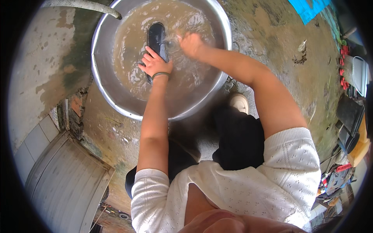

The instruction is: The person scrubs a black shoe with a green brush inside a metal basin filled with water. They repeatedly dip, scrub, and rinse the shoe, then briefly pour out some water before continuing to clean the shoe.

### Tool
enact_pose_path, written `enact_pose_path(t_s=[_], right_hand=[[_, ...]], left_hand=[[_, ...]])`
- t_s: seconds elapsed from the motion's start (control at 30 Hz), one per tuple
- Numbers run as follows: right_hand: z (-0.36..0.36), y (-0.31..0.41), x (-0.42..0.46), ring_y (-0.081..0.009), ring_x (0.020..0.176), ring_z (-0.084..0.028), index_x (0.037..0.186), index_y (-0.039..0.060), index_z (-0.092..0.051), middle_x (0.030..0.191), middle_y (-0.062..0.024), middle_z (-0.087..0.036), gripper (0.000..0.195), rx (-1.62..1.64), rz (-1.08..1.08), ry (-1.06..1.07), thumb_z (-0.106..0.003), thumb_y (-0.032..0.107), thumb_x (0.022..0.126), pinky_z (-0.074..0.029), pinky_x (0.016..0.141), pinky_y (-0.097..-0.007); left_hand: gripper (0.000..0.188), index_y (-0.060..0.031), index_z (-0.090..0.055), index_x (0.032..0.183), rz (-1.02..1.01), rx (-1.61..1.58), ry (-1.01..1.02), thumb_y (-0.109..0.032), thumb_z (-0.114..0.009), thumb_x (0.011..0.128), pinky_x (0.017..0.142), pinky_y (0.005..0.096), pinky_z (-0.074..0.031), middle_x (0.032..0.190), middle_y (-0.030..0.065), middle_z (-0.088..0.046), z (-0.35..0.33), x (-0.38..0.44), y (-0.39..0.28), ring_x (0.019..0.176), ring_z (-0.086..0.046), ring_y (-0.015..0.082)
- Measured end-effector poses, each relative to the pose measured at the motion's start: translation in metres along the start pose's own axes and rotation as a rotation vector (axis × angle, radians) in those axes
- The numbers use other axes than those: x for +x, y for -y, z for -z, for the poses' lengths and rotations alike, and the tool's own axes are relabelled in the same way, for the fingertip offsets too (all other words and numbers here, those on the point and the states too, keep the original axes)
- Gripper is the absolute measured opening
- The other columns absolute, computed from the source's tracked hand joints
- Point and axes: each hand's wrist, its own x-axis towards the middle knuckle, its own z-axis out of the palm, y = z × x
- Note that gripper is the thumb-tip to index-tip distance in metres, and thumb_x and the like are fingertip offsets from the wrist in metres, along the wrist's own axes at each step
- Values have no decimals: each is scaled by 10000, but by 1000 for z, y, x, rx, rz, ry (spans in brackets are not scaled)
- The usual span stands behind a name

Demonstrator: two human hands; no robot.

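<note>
A wide metal basin (100, 72) holds murky brown water (186, 84). In it, a long black slipper or shoe (156, 35) lies at a slight tilt, its ridged wet surface facing up. My left hand (156, 64) grips this footwear at its near half, fingers spread across it and partly hiding it; a dark band circles the wrist. Just to the right, my right hand (191, 45) is blurred by motion over splashing water, fingers curled. Whether it holds anything is not clear.
A ribbed grey hose (84, 5) reaches over the basin's far left rim. At left are a stained wall (40, 52) and a grey panel door (67, 183). Wet concrete floor (279, 58) surrounds the basin. A blue sheet (310, 10), a dry leaf (302, 46) and clutter lie right.
</note>
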Motion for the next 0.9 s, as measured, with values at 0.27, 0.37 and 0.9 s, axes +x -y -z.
enact_pose_path(t_s=[0.27, 0.37, 0.9], right_hand=[[7, 5, -11, -261, 809, -677, 1462, 186, -283, 1249, -237, -495, 633, -3, -4, -59, -485, 58, 876, -538, 670, -358], [28, -8, -20, -267, 812, -676, 1475, 180, -261, 1224, -236, -511, 648, 178, 64, 63, -475, 45, 878, -543, 667, -380], [156, 9, -48, -302, 919, -630, 1089, 103, -593, 1026, -74, -624, 500, 641, 445, -692, -777, 367, 707, -503, 807, -441]], left_hand=[[1148, -11, -193, 1451, -33, -24, -81, -579, -735, 612, 997, 530, -322, 1308, 176, -408, -27, 18, 6, 1237, -381, 326], [1154, -51, -222, 1450, -109, -223, 149, -573, -760, 574, 1005, 504, -325, 1296, 185, -418, 3, 31, 31, 1218, -407, 341], [866, 77, -412, 1339, -505, -738, 451, -419, -699, 689, 1007, 349, -384, 1284, 257, -521, 179, -39, 188, 1198, -512, 307]])
